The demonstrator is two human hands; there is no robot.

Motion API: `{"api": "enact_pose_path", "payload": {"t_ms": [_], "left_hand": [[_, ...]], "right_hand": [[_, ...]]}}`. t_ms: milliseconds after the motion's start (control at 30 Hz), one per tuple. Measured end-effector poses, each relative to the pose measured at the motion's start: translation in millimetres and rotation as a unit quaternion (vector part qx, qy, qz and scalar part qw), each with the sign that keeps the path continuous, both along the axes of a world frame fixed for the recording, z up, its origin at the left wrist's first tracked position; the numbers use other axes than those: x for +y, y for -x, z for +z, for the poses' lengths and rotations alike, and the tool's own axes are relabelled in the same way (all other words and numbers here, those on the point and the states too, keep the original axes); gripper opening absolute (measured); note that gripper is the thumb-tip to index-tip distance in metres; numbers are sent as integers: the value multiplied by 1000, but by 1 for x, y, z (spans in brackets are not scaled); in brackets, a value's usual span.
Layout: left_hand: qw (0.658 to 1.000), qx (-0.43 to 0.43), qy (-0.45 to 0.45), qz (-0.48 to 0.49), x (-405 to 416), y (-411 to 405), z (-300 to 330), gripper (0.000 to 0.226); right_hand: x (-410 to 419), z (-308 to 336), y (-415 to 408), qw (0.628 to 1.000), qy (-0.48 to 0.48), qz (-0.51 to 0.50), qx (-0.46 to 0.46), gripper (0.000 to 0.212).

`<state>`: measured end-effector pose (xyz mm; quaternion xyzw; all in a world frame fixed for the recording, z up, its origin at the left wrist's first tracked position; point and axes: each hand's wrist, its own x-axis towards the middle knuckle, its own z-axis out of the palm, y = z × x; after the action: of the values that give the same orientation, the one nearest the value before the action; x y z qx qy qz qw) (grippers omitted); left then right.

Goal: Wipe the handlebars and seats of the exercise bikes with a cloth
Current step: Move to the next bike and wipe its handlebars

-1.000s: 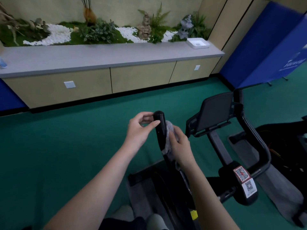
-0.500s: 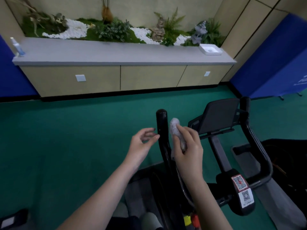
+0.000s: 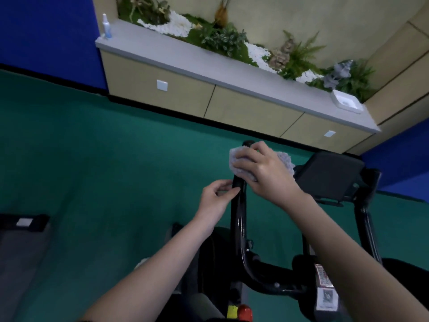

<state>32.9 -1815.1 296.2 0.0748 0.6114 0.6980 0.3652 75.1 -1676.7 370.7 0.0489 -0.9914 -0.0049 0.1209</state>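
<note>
The black left handlebar (image 3: 239, 219) of the exercise bike rises in the middle of the view. Near its top, my right hand (image 3: 262, 175) presses a grey cloth (image 3: 284, 160) around the bar, with the fingers curled over it. Just below, my left hand (image 3: 217, 198) pinches the bar between thumb and fingers. The bike's black console tray (image 3: 329, 174) sits to the right, and the right handlebar (image 3: 369, 219) runs down beyond it. The seat is out of view.
A long cabinet with a grey top (image 3: 209, 63) carries a planter, a spray bottle (image 3: 106, 26) and a white dish (image 3: 347, 103). Green floor (image 3: 92, 170) spreads to the left. Another machine's base (image 3: 22, 223) lies at the left edge. Blue panels stand at both sides.
My right hand has brought the cloth up and over the top of the left handlebar. My left hand has closed onto the bar below it. The view has tilted and swung to the left.
</note>
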Motion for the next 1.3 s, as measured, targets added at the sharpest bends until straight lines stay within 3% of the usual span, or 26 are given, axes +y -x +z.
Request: {"api": "enact_pose_path", "payload": {"t_ms": [100,267,467,633,800,933,1067,1200,1300], "left_hand": [[1000,-3,-8,23,1,-6,-1,25],[999,-22,-23,34,3,-14,-1,26],[999,-29,-21,40,3,-14,-4,28],[997,-42,-31,48,4,-15,-5,28],[997,-46,-32,53,6,-13,-6,20],[998,-47,-24,45,7,-12,-7,25],[997,-50,-26,54,7,-10,-7,22],[998,-49,-22,44,8,-7,-8,22],[998,-48,-24,38,7,-6,-7,25]], "right_hand": [[0,3,1,998,-14,47,-33,17],[9,17,11,999,-14,20,-48,16],[1,15,15,998,-24,30,-56,36],[-1,14,18,993,-29,49,-104,27],[2,19,27,998,-5,13,-68,10],[0,10,25,994,1,39,-104,7],[3,9,28,999,1,-2,-48,10],[-5,-3,21,998,-23,27,-61,15],[0,0,21,999,-2,-28,28,15]]}}
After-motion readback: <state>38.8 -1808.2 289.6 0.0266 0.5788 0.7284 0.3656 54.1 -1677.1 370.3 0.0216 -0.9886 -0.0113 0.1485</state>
